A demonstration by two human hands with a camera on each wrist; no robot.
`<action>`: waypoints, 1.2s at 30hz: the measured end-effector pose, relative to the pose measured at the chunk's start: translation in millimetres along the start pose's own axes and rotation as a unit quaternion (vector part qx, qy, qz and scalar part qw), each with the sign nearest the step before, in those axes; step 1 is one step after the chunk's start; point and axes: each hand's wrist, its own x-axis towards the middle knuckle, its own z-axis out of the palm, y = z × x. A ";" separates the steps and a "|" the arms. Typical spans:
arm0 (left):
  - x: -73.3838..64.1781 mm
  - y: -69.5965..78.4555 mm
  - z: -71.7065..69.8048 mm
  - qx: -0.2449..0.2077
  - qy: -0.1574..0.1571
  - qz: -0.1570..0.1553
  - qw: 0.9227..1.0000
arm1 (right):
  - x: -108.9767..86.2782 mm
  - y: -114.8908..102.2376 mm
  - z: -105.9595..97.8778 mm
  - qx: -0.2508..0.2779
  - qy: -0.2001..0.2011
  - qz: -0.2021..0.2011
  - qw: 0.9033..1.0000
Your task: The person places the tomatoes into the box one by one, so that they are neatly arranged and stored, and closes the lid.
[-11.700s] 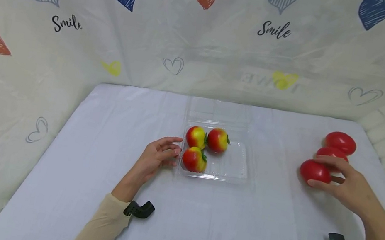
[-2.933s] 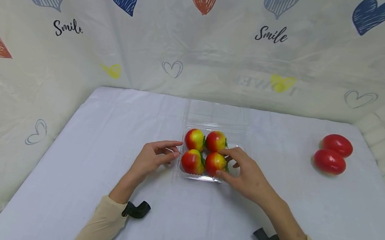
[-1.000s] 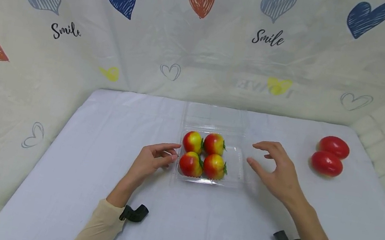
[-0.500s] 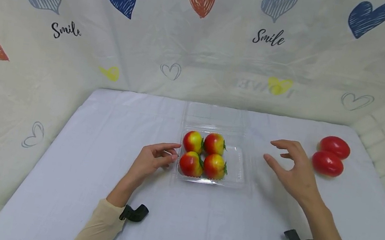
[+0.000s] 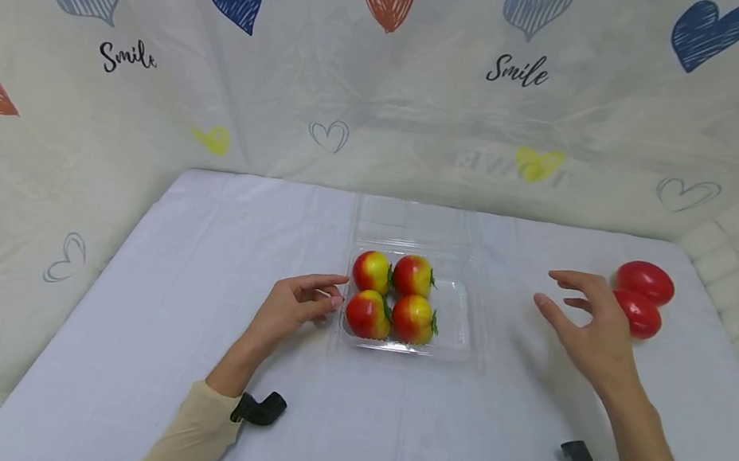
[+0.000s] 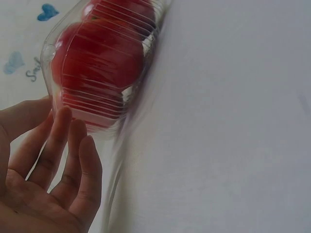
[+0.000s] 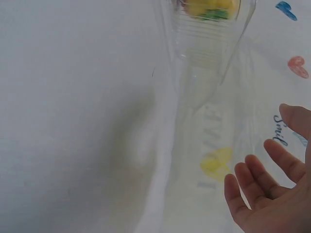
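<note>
In the head view a clear plastic clamshell box (image 5: 453,316) lies with its lid open towards the back. Several round red-and-yellow fruits with green leafy tops, including the front-right fruit (image 5: 413,319), sit in its left and middle part. My left hand (image 5: 288,305) has its fingertips at the box's left wall. The left wrist view shows these relaxed fingers (image 6: 87,174) beside the clear wall, red fruit behind it. My right hand (image 5: 595,335) is in the air with fingers spread and holds nothing. It partly hides the nearer (image 5: 639,313) of two glossy red oval fruits.
The farther red fruit (image 5: 646,282) lies near the right edge of the white-covered table (image 5: 381,434). Behind stands a pale curtain (image 5: 420,93) printed with hearts. Each wrist carries a black camera mount, such as the left mount (image 5: 261,408).
Earlier a red fruit was in my right hand; later that hand held the front-right fruit in the box. It has since let go and moved right. My left hand stays put.
</note>
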 end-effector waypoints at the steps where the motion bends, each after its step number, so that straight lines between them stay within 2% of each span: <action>1: 0.1 0.0 0.1 0.001 -0.001 0.000 1.000 | 0.1 1.5 -1.2 -0.002 0.000 0.004 1.000; 11: 1.1 0.0 -0.4 0.006 -0.001 0.002 1.000 | 0.0 14.6 -11.3 -0.023 -0.009 0.048 0.999; 24: 0.1 -0.8 -1.7 0.010 0.000 -0.005 1.000 | -0.8 26.1 -21.2 -0.036 -0.002 0.075 0.997; 29: -0.2 -0.9 -1.2 0.011 -0.001 -0.007 1.000 | -2.2 32.4 -24.1 -0.035 0.012 0.075 0.996; 36: 0.4 -0.3 -1.1 0.008 -0.002 -0.005 1.000 | -3.1 35.1 -29.8 -0.054 0.010 0.117 0.992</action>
